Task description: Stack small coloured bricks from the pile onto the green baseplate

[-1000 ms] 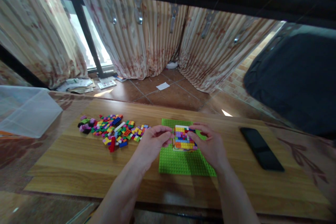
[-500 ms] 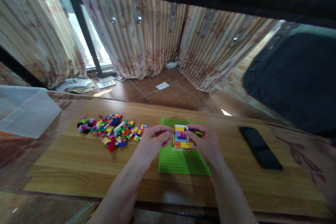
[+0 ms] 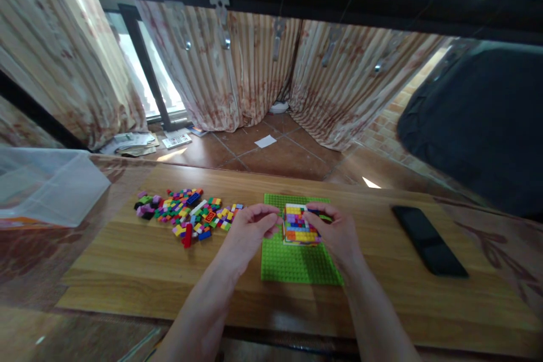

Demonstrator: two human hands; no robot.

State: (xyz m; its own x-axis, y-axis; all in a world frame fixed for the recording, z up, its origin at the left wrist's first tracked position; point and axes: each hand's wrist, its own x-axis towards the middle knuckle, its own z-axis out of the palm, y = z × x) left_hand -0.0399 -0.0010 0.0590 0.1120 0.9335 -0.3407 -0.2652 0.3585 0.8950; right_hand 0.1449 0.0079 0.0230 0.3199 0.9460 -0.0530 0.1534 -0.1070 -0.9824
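A multicoloured block of stacked toy bricks [image 3: 298,233] stands on a green studded baseplate [image 3: 297,267], its top made of yellow, orange, purple, blue and white pieces. My right hand [image 3: 338,233] is closed at the block's right side, with the thumb over its top and the fingers at the back corner. Just left of the block, my left hand [image 3: 251,232] is in a pinch, thumb against forefinger. Whatever lies between those fingertips is too small or hidden to make out. Part of the block's right side is covered by my right hand.
Loose toy bricks [image 3: 186,212] lie heaped on the left of the wooden tabletop [image 3: 139,271]. A black phone [image 3: 428,240] rests at the right. Beyond the left end stands a translucent plastic bin [image 3: 55,186]. Curtains [image 3: 250,79] hang behind.
The whole view has shifted slightly, so everything appears a little further right and lower. Both hands keep nearly the same pose at the brick block.
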